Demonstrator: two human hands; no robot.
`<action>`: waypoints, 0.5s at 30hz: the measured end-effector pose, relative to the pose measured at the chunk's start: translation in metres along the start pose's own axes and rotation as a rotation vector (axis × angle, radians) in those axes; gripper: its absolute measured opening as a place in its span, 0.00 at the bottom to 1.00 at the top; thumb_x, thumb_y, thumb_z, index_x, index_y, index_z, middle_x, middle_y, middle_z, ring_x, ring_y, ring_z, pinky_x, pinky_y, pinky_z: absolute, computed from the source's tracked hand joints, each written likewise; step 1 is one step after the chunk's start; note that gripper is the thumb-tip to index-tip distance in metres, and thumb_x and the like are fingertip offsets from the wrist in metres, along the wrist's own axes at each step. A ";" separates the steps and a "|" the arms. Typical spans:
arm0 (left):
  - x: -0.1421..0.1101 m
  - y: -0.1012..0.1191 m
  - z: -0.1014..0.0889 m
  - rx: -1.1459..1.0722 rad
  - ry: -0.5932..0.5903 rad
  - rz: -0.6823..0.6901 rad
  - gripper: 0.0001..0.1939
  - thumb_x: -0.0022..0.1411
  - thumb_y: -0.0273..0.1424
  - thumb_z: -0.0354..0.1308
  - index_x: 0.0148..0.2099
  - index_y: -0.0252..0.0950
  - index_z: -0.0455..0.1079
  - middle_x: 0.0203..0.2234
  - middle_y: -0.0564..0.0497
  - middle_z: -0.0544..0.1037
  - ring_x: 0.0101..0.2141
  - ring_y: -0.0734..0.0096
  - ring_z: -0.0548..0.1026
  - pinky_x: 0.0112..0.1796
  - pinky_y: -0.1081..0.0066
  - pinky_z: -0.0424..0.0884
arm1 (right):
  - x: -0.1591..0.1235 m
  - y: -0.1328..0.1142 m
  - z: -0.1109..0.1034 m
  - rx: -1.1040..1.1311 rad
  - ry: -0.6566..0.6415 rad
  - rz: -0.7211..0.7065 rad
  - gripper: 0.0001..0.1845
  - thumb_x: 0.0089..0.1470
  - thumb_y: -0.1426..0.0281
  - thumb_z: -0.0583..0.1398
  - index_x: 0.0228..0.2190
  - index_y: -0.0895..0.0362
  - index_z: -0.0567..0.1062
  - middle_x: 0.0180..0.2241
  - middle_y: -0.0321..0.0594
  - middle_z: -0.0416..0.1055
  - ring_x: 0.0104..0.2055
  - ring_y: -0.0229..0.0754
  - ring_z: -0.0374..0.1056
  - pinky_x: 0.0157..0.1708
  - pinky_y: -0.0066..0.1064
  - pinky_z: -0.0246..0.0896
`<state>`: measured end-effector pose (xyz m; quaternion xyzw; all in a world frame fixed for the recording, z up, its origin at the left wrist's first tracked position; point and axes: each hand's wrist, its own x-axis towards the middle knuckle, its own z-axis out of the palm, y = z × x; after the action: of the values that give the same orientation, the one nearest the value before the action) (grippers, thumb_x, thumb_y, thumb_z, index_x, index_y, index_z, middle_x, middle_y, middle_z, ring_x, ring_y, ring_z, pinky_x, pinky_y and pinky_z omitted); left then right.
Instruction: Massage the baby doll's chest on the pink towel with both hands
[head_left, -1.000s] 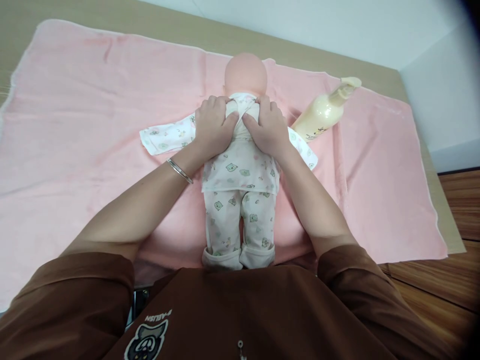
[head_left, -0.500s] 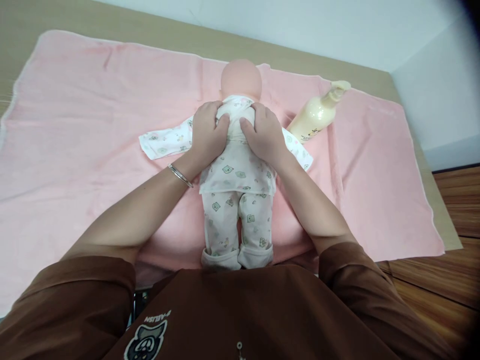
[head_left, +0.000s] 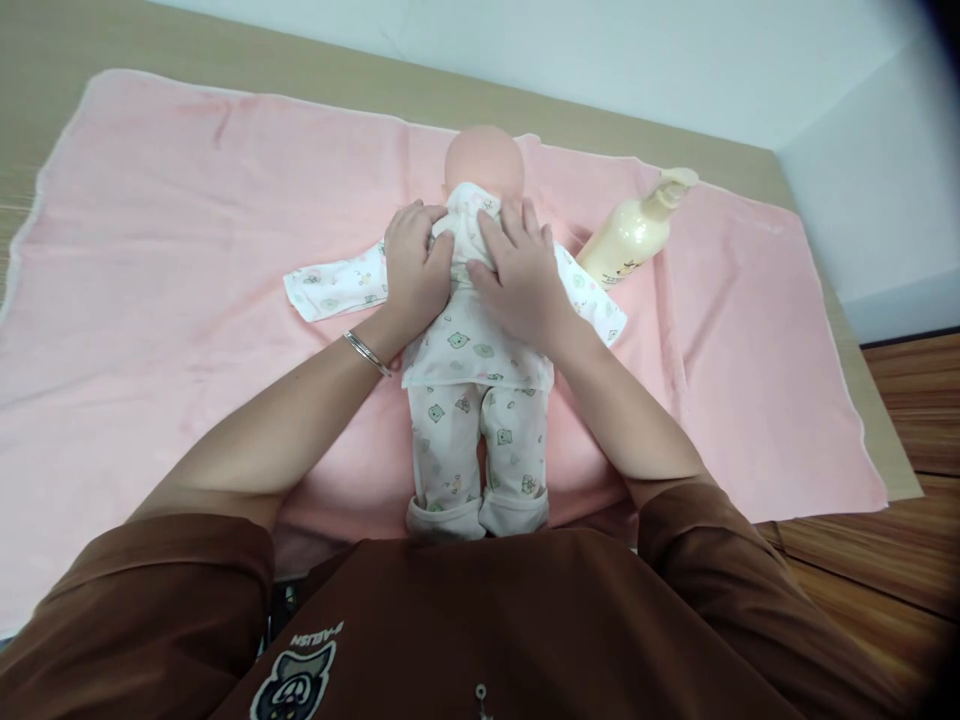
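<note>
A baby doll [head_left: 484, 160] lies on its front, the back of its bald head toward me, wearing a white printed top [head_left: 469, 345] and matching trousers [head_left: 514, 440] with turned-up cuffs. My left hand [head_left: 416, 265] is wrapped over the doll's left shoulder, its thumb resting on the upper back. Across the right shoulder and upper back my right hand [head_left: 521, 275] lies with its fingers stretched out and apart. Cloth is bunched at the doll's neck between both hands. The sleeves spread out to either side.
Beneath the doll a pink blanket [head_left: 187, 230] covers most of the wooden table [head_left: 360, 75]. A cream pump bottle [head_left: 630, 235] lies tilted beside the right sleeve. A white wall [head_left: 600, 50] runs behind the table, and brown wood flooring [head_left: 915, 400] shows at the right.
My right hand has shifted slightly inward, its fingers straightening and spreading over the upper back. The top's collar now sits higher against the head. My left hand keeps its hold on the shoulder.
</note>
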<state>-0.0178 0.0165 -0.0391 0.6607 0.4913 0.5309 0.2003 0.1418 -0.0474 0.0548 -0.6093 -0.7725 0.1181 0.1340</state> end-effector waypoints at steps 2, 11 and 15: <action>-0.001 0.003 -0.002 0.000 -0.015 -0.021 0.14 0.71 0.46 0.57 0.49 0.43 0.74 0.50 0.45 0.78 0.59 0.49 0.72 0.66 0.50 0.63 | -0.001 0.001 -0.009 0.023 0.038 0.043 0.34 0.68 0.67 0.52 0.72 0.58 0.57 0.78 0.47 0.43 0.82 0.61 0.35 0.80 0.64 0.36; -0.002 0.011 -0.003 0.094 -0.012 0.003 0.11 0.67 0.30 0.55 0.49 0.41 0.74 0.50 0.44 0.79 0.55 0.48 0.75 0.61 0.49 0.67 | 0.000 0.005 0.003 -0.030 0.023 -0.033 0.31 0.67 0.68 0.52 0.69 0.58 0.63 0.76 0.47 0.50 0.81 0.56 0.44 0.79 0.63 0.39; -0.002 0.009 -0.002 0.098 -0.024 -0.016 0.10 0.67 0.30 0.56 0.50 0.42 0.74 0.50 0.44 0.79 0.56 0.48 0.74 0.62 0.48 0.65 | -0.002 0.005 -0.001 0.035 0.183 -0.095 0.29 0.69 0.69 0.48 0.69 0.58 0.63 0.76 0.43 0.52 0.79 0.42 0.48 0.82 0.46 0.40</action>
<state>-0.0159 0.0100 -0.0324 0.6720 0.5199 0.4965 0.1778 0.1469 -0.0481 0.0540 -0.5780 -0.7827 0.0691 0.2203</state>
